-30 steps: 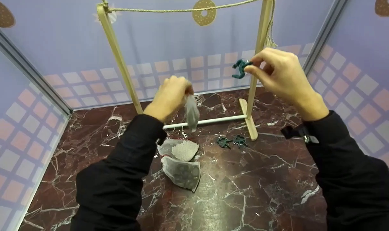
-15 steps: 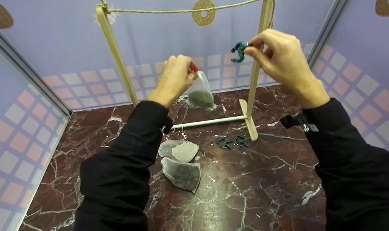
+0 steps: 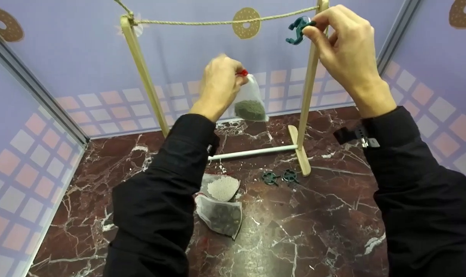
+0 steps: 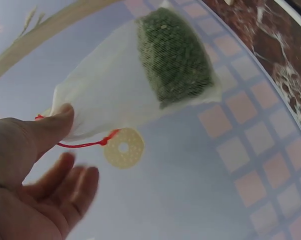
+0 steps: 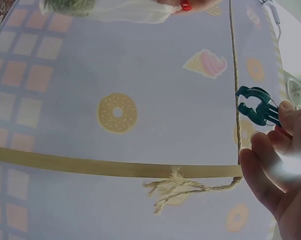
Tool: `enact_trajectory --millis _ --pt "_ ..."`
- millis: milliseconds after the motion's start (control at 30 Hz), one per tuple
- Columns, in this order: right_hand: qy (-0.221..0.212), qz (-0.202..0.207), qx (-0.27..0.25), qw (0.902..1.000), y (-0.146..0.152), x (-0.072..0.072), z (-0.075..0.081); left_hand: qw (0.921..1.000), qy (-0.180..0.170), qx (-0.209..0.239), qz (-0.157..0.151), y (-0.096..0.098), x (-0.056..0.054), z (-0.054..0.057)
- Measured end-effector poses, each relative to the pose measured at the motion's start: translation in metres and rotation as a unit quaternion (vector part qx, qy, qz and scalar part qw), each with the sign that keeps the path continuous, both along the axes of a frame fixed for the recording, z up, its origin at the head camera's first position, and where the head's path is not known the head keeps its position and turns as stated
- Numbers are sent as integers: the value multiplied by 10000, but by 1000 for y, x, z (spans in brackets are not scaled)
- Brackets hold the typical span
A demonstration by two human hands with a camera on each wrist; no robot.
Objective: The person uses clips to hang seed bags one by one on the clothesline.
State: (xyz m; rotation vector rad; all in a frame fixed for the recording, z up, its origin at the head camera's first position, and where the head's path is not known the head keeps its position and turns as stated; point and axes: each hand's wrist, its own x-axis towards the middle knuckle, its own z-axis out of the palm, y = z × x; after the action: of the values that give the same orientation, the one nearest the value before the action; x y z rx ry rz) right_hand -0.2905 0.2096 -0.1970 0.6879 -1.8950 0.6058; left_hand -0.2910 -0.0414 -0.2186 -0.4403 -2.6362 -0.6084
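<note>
My left hand pinches the top of a white mesh drawstring bag by its red cord. The bag hangs below the fingers, with dried green herbs gathered at its bottom. Between thumb and fingers, my right hand pinches a dark green plant clip by its handles. In the right wrist view the prongs of the clip are parted and overlap the rope; whether they touch it I cannot tell. The rope stretches between two wooden posts.
Two more mesh bags lie on the marbled floor, one with white granules, one with dark contents. Two green clips lie to their right. A white bar joins the frame's feet. Patterned walls enclose the space.
Both hands have risen toward the rope. The left has lifted the herb bag off low near the floor, and it now hangs in the air. The right has carried the clip up to rope height.
</note>
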Motion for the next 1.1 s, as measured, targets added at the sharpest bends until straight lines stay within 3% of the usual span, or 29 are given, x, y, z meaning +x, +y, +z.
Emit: enact_trajectory --millis 233,500,733,967,1100 --pt "-304 -405 -101 9987 7 -3 7 9933 -158 1124 -202 21 -7 2" --pt "-17 -579 283 9979 14 -8 19 9755 116 2183 -252 33 -17 9" --pt "-458 -925 207 9944 14 -14 23 9597 131 2801 -196 42 -24 12" --pt "-302 -749 529 9953 17 -17 18 9446 -69 3265 -336 50 -27 8" --pt "-467 -673 724 9940 20 -17 18 9368 5 3469 -466 54 -28 7"
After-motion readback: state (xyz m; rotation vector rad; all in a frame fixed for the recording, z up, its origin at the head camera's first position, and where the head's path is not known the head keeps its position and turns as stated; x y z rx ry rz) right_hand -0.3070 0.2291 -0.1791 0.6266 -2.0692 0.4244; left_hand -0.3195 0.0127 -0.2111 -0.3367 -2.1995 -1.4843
